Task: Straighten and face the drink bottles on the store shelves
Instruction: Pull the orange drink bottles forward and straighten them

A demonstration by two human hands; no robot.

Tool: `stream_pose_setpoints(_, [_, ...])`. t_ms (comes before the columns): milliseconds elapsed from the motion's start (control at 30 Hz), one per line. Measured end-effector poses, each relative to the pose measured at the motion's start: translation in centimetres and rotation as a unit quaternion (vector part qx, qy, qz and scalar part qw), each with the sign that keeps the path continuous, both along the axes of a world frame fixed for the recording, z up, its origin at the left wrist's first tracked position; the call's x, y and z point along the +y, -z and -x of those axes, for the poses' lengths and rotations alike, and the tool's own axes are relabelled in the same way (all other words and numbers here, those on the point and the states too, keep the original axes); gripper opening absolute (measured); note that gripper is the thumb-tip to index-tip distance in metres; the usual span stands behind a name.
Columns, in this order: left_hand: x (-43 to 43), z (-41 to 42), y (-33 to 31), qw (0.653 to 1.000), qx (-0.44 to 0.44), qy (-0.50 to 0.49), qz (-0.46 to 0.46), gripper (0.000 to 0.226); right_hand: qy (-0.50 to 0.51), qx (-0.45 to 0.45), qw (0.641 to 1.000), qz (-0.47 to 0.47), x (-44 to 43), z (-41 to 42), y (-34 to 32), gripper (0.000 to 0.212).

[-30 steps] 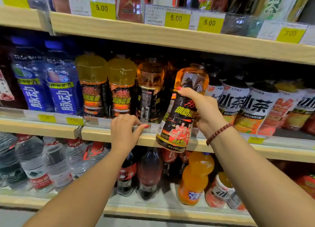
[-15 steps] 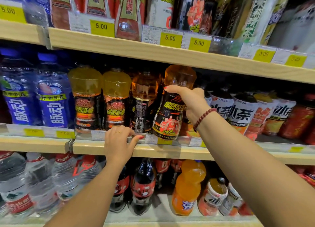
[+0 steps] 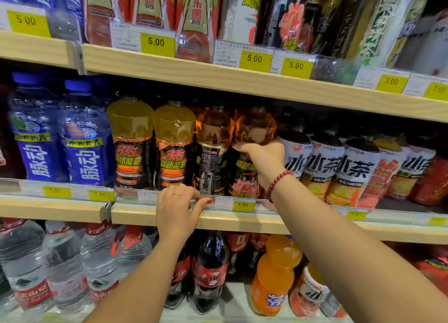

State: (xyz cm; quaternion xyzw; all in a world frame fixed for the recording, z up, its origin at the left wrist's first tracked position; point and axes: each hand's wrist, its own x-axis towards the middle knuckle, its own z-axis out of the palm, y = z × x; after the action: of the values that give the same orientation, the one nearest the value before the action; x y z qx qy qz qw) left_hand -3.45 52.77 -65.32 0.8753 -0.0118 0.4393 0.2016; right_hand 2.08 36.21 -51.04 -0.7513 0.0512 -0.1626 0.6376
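An amber energy drink bottle (image 3: 254,131) with a black label stands upright on the middle shelf (image 3: 242,219), and my right hand (image 3: 264,160) is wrapped around its waist. To its left stands another amber bottle (image 3: 214,150) with its label back facing out, then two yellow bottles (image 3: 132,143) facing front. My left hand (image 3: 177,211) rests on the shelf's front rail, fingers curled over the price strip, thumb pointing right.
Blue bottles (image 3: 84,138) fill the middle shelf's left end; white-labelled tea bottles (image 3: 322,165) crowd its right. The upper shelf (image 3: 218,73) hangs low over the bottle caps. Below are water bottles (image 3: 60,262), cola (image 3: 209,271) and an orange soda (image 3: 274,274).
My right hand has carried the tilted amber bottle up and back onto the middle shelf, where it now stands upright in the row. My left hand has stayed on the rail.
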Motion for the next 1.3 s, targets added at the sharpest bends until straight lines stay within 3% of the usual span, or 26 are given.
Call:
stream_pose_setpoints(100, [0.1, -0.1, 0.1, 1.000, -0.006, -0.001, -0.005, 0.023, -0.007, 0.016, 1.000, -0.012, 0.0, -0.2, 1.2, 0.052])
stream_pose_setpoints(367, [0.0, -0.2, 0.1, 1.000, -0.006, 0.002, -0.007, 0.024, -0.022, 0.008, 1.000, 0.011, -0.9, 0.2, 2.6, 0.041])
stream_pose_setpoints(667, [0.2, 0.0, 0.1, 1.000, 0.012, 0.013, -0.005, 0.022, 0.039, -0.067, 0.960, 0.269, -1.4, 2.4, 6.8, 0.049])
stream_pose_setpoints(800, [0.2, -0.1, 0.2, 1.000, 0.004, 0.018, -0.006, 0.022, 0.053, -0.056, 0.964, 0.256, -1.9, 2.6, 7.2, 0.053])
stream_pose_setpoints(900, [0.3, -0.1, 0.4, 1.000, -0.006, 0.023, -0.006, 0.028, 0.046, -0.056, 0.978, 0.196, -2.1, 2.5, 7.6, 0.065])
stream_pose_setpoints(1067, [0.3, -0.1, 0.8, 0.998, -0.049, 0.030, -0.001, 0.034, 0.039, -0.077, 0.988, 0.131, -2.1, 2.9, 8.0, 0.065])
stream_pose_setpoints(1300, [0.4, -0.5, 1.2, 0.997, -0.076, 0.035, -0.007, 0.033, 0.033, -0.108, 0.983, 0.146, -2.1, 3.0, 8.6, 0.066])
